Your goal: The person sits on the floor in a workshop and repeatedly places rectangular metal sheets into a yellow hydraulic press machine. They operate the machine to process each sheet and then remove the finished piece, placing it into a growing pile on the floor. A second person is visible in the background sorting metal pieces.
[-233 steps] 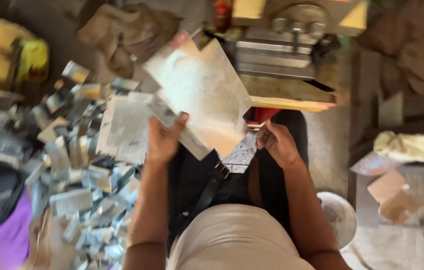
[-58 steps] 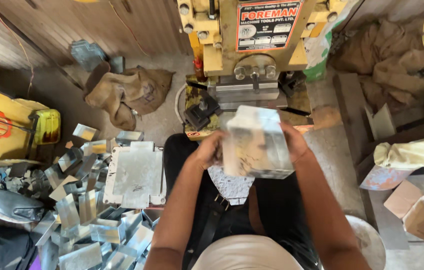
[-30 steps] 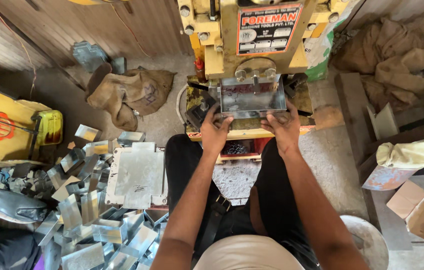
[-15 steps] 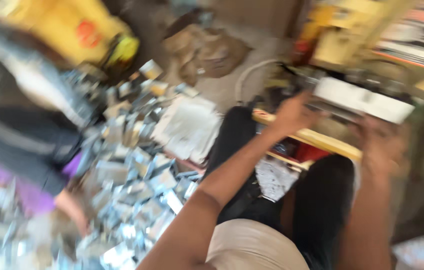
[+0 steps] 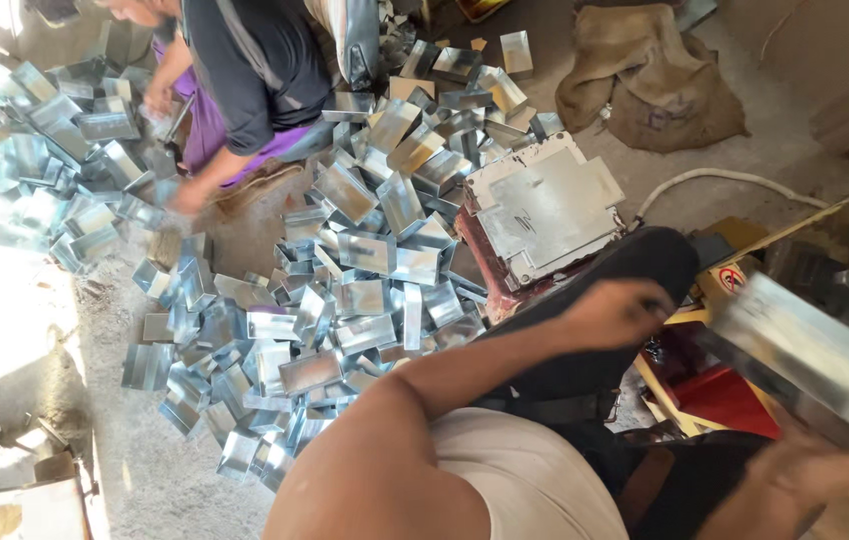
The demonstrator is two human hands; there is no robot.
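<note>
Over at the far left of the floor (image 5: 125, 470), a co-worker (image 5: 245, 70) in a dark top is crouching among scattered pieces, one hand reaching down into them. Spreading out beside that person, a big heap of folded sheet-metal boxes (image 5: 345, 290) is lying every which way on the concrete, shiny and sharp-cornered. Just past the heap's right edge, a stack of flat cut metal blanks (image 5: 545, 205) is sitting on a low reddish stand, and behind it a burlap sack (image 5: 655, 85) is slumping on the floor, with a white hose (image 5: 715, 180) curling beside it.

Now the person wearing the camera: the left hand (image 5: 615, 312) is hanging loosely curled above the dark trouser leg, gripping nothing that I can see. Further right, the right hand (image 5: 825, 470) is blurring with motion at the lower right corner, its grip closing on the lower end of a folded metal sheet piece (image 5: 815, 355), which is tilting up and leftward over the red and yellow machine parts.

That piece is looking thin and stiff, light enough for one hand, I'd judge, but slick and keen along the cut edges. The safe hold is probably across the flat faces near a fold, fingers off the raw rims; squeezing an open side could bend it.
</note>
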